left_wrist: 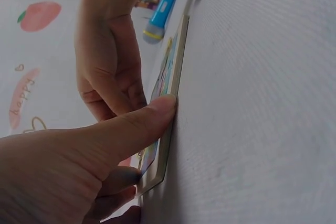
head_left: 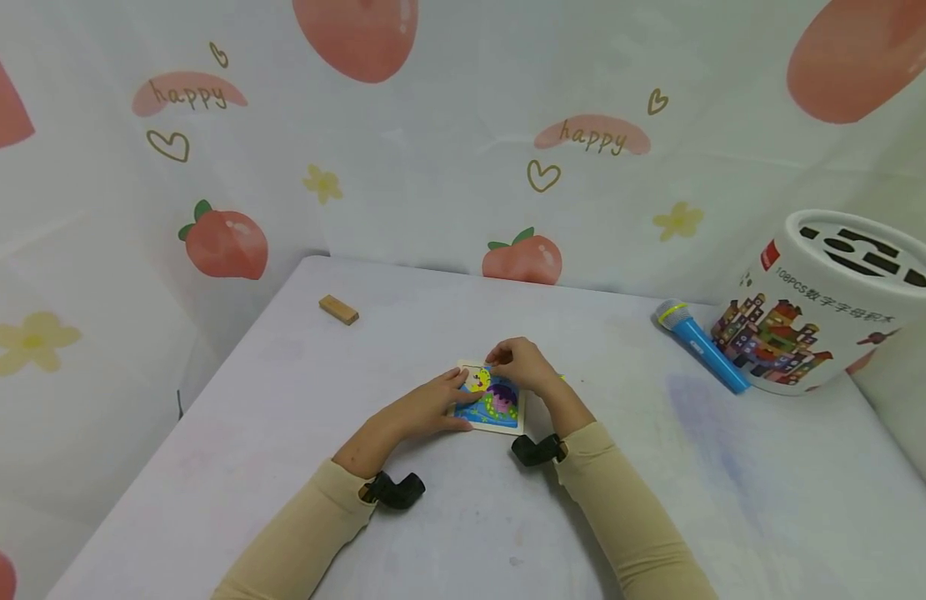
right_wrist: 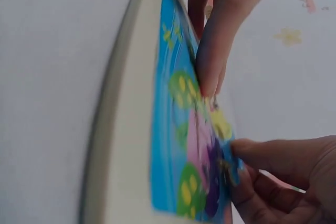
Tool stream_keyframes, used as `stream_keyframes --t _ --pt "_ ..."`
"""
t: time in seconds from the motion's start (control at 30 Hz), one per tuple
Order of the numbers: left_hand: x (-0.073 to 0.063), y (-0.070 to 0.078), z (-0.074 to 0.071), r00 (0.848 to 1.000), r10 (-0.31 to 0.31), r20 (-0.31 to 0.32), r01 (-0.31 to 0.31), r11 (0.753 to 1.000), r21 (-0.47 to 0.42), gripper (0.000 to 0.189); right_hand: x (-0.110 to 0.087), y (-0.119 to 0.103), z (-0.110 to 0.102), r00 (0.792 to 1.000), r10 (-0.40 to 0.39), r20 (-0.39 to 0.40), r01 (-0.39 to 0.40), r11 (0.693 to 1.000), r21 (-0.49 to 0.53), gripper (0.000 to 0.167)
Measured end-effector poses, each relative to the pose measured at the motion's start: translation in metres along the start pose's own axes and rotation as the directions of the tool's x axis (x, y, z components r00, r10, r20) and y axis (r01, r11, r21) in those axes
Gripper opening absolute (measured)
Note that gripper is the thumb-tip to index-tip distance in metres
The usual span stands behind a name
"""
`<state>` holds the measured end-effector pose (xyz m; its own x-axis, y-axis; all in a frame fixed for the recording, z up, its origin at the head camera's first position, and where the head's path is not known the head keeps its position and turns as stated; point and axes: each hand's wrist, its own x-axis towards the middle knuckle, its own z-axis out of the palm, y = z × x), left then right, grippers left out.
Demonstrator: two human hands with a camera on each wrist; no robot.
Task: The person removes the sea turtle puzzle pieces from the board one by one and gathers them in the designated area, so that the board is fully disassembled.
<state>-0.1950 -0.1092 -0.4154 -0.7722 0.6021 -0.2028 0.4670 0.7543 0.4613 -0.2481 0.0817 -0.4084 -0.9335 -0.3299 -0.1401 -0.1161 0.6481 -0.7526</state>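
A small jigsaw puzzle (head_left: 496, 429) with a pale wooden frame and a blue, pink, purple and yellow cartoon picture lies on the table between both hands. My left hand (head_left: 425, 404) holds its left side. Its thumb (left_wrist: 160, 109) bears on the near edge, while a finger (right_wrist: 211, 72) presses on the picture. At the puzzle's far edge, my right hand (head_left: 524, 364) pinches a blue-edged puzzle piece (right_wrist: 231, 167) between thumb and forefinger. Most of that piece is hidden by the fingers in the head view.
A wooden block (head_left: 338, 309) lies at the back left of the white table (head_left: 447, 533). On the right, a blue toy microphone (head_left: 703, 346) leans by a large white bucket (head_left: 815, 325) with a slotted lid. A tiny yellow thing (head_left: 562, 377) shows beside the right wrist.
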Motion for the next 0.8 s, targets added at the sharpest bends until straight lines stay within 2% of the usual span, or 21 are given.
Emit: stream_keyframes --t 0.1,0.37,0.63,0.8 --pt "-0.001 0.0 0.0 1.0 -0.01 0.01 0.01 1.0 -0.012 0.053 0.0 0.004 -0.001 1.0 0.001 -0.006 -0.001 1.0 0.022 0.014" --pt "-0.001 0.001 -0.001 0.999 0.0 0.041 0.001 1.0 -0.022 0.048 0.001 0.008 -0.005 0.999 -0.005 0.044 0.004 0.999 0.036 0.015" --pt "0.0 0.001 0.0 0.999 0.015 0.036 -0.014 1.0 -0.019 0.048 0.001 0.01 -0.003 0.996 0.029 0.088 -0.043 0.985 0.166 0.017" --pt "0.0 0.0 0.0 0.999 0.031 0.03 -0.03 0.999 -0.015 0.047 0.0 0.013 -0.003 0.996 0.046 0.082 -0.062 0.978 0.199 0.017"
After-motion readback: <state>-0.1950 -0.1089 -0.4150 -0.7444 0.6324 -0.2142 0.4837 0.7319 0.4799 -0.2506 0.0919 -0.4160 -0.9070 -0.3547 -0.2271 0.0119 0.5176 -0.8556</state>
